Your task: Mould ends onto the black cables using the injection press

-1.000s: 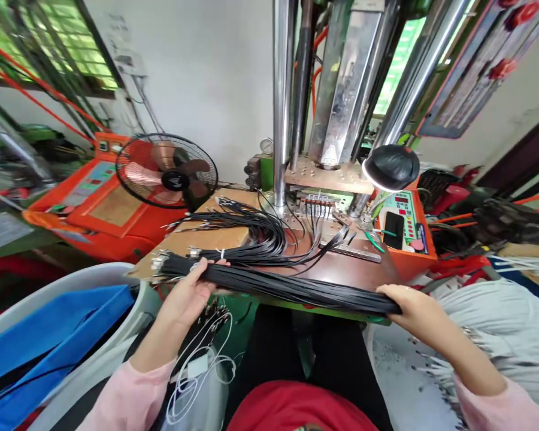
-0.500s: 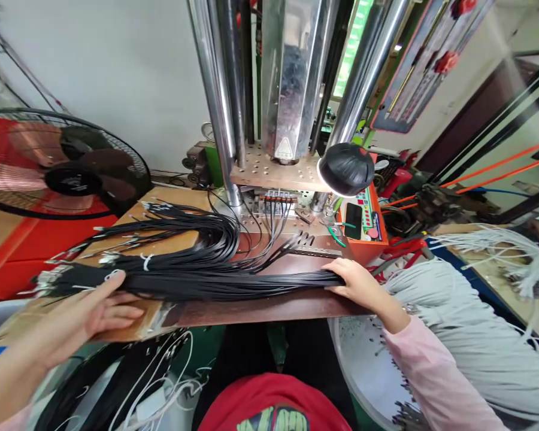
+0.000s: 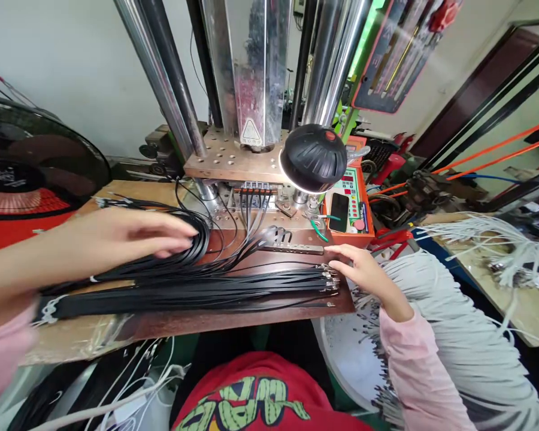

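A flat bundle of black cables (image 3: 184, 294) lies along the front of the brown board (image 3: 193, 323), metal ends to the right, a white tie at its left end. My left hand (image 3: 135, 234) is above the curved black cables (image 3: 200, 239) behind it, fingers stretched out and holding nothing. My right hand (image 3: 363, 270) has its fingers apart beside the bundle's metal ends. Its fingertips are close to the right end of a slotted metal bar (image 3: 303, 249); whether they touch it I cannot tell. Several black cables run into a metal fixture (image 3: 257, 200) under the press plate (image 3: 233, 157).
A round black lamp (image 3: 314, 157) hangs at the press. Right of it are green-handled snips (image 3: 318, 231) and a phone (image 3: 339, 212) on the orange control box (image 3: 363, 230). Grey cables (image 3: 458, 323) are heaped at right, above a white tub (image 3: 341, 359). A fan (image 3: 40, 161) stands left.
My left hand has left the bundle's tied end and moved right, over the curved cables. My right hand has let go of the bundle's right end. The bundle has shifted, exposing its metal ends.
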`<move>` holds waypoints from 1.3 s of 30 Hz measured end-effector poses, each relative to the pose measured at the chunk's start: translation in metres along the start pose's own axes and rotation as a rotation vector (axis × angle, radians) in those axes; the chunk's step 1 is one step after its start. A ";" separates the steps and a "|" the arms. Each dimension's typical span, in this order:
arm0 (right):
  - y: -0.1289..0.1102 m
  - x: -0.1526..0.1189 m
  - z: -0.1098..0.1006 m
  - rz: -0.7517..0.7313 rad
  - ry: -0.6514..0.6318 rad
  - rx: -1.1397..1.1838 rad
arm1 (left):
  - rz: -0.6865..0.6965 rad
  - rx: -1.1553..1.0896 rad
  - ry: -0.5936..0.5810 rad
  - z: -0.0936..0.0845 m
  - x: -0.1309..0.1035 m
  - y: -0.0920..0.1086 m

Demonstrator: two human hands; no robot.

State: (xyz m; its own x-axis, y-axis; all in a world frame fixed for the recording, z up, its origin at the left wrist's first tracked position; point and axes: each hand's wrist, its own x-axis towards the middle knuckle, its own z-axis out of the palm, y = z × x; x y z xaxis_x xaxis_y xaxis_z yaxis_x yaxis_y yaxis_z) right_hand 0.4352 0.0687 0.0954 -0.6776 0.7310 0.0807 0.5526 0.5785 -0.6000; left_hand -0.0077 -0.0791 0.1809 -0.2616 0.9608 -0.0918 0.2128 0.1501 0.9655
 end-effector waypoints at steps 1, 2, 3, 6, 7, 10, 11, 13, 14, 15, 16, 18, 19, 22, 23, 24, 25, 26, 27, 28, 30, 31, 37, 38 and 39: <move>0.001 0.002 0.000 -0.001 0.005 -0.004 | -0.011 0.150 -0.185 0.022 0.014 0.013; 0.001 0.004 0.000 -0.008 0.002 -0.003 | 0.015 0.234 -0.316 0.045 0.024 0.023; 0.001 0.007 0.002 -0.020 -0.007 0.003 | 0.070 0.260 -0.406 0.068 0.031 0.029; -0.003 0.014 0.008 -0.072 -0.053 0.024 | 0.278 0.404 -0.660 0.132 0.036 0.019; -0.004 0.017 0.011 -0.091 -0.067 0.031 | 0.365 0.502 -0.663 0.150 0.033 0.010; -0.007 0.024 0.017 -0.138 -0.134 0.033 | 0.501 0.785 -0.533 0.189 0.023 -0.022; -0.007 0.026 0.019 -0.140 -0.164 0.027 | 0.508 0.858 -0.493 0.197 0.020 -0.031; -0.007 0.031 0.021 -0.127 -0.223 0.003 | 0.498 0.957 -0.453 0.205 0.018 -0.043; -0.006 0.033 0.022 -0.121 -0.239 -0.012 | 0.493 0.979 -0.447 0.206 0.019 -0.047; -0.006 0.035 0.023 -0.120 -0.242 -0.026 | 0.490 0.990 -0.441 0.206 0.020 -0.048; -0.007 0.037 0.023 -0.127 -0.237 -0.040 | 0.488 0.995 -0.435 0.205 0.021 -0.049; -0.009 0.040 0.023 -0.159 -0.223 -0.059 | 0.489 1.007 -0.429 0.203 0.023 -0.048; -0.010 0.042 0.023 -0.178 -0.226 -0.068 | 0.493 1.018 -0.432 0.203 0.024 -0.046; -0.016 0.046 0.022 -0.222 -0.274 -0.103 | 0.486 1.062 -0.433 0.203 0.023 -0.043; -0.018 0.047 0.022 -0.231 -0.291 -0.119 | 0.475 1.068 -0.418 0.203 0.022 -0.042; -0.021 0.049 0.022 -0.237 -0.303 -0.138 | 0.459 1.066 -0.398 0.203 0.021 -0.042; -0.023 0.050 0.022 -0.242 -0.309 -0.159 | 0.441 1.055 -0.379 0.203 0.020 -0.042; -0.025 0.051 0.021 -0.247 -0.310 -0.181 | 0.425 1.037 -0.363 0.203 0.020 -0.042; -0.027 0.052 0.021 -0.252 -0.307 -0.204 | 0.412 1.011 -0.352 0.202 0.019 -0.043; -0.029 0.053 0.019 -0.254 -0.304 -0.225 | 0.404 0.979 -0.343 0.201 0.019 -0.043; -0.034 0.056 0.016 -0.250 -0.301 -0.249 | 0.405 0.887 -0.327 0.199 0.021 -0.045; -0.036 0.058 0.014 -0.246 -0.306 -0.252 | 0.411 0.829 -0.318 0.197 0.021 -0.046; -0.044 0.067 0.009 -0.238 -0.341 -0.270 | 0.419 0.634 -0.296 0.194 0.026 -0.046; -0.044 0.069 0.010 -0.250 -0.338 -0.306 | 0.418 0.627 -0.292 0.194 0.026 -0.045; -0.045 0.069 0.011 -0.267 -0.327 -0.361 | 0.416 0.619 -0.287 0.194 0.026 -0.044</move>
State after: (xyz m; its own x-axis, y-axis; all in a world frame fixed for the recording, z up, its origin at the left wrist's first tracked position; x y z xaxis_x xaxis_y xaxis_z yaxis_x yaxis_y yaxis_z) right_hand 0.3584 0.0896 0.1192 -0.9007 0.4243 -0.0934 0.4328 0.8579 -0.2769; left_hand 0.1583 -0.0151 0.0891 0.1886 0.9763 0.1058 0.7460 -0.2125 0.6311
